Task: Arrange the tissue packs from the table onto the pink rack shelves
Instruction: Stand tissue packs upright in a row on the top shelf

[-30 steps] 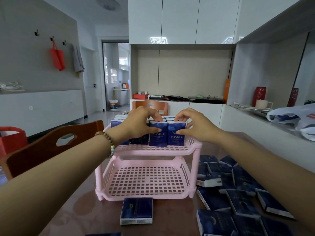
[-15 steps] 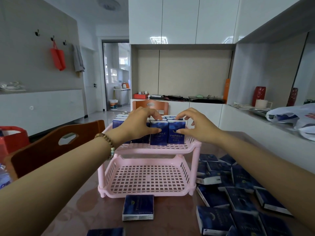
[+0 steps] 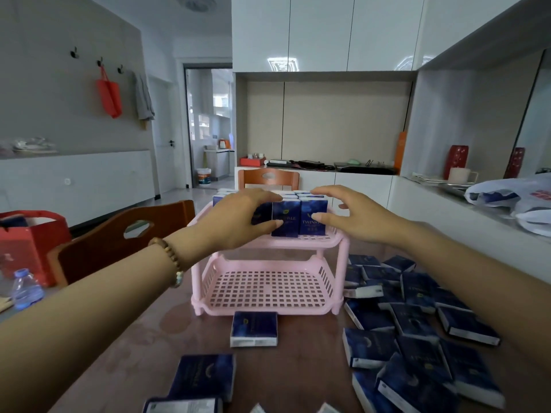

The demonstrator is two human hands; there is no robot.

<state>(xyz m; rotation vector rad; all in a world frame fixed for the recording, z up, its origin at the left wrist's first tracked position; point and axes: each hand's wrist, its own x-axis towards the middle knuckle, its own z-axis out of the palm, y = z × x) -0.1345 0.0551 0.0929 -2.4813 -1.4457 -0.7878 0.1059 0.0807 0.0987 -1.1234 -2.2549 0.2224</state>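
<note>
- Head view: pink rack [image 3: 269,290] standing on the brown worktop [image 3: 143,338], two tiers, bottom shelf bare.
- Upright on the top shelf, a row of dark blue tissue packs [image 3: 298,217], front two showing their labels.
- Left hand [image 3: 235,222] resting against the left part of that row, fingers [image 3: 269,198] curled over the pack tops and thumb pressed on a front face; clasping the packs.
- Right hand [image 3: 354,217] at the right end of the row, fingers [image 3: 323,192] spread and released, thumb tip just touching the front of the rightmost pack.
- Beaded bracelet [image 3: 173,260] on the left wrist.
- Loose packs [image 3: 417,317] heaped flat on the worktop right of the rack.
- One single pack [image 3: 254,328] lying flat just before the rack; more at the near edge.
- Wooden chair [image 3: 119,236] at left; water bottle [image 3: 26,289] beside it.
</note>
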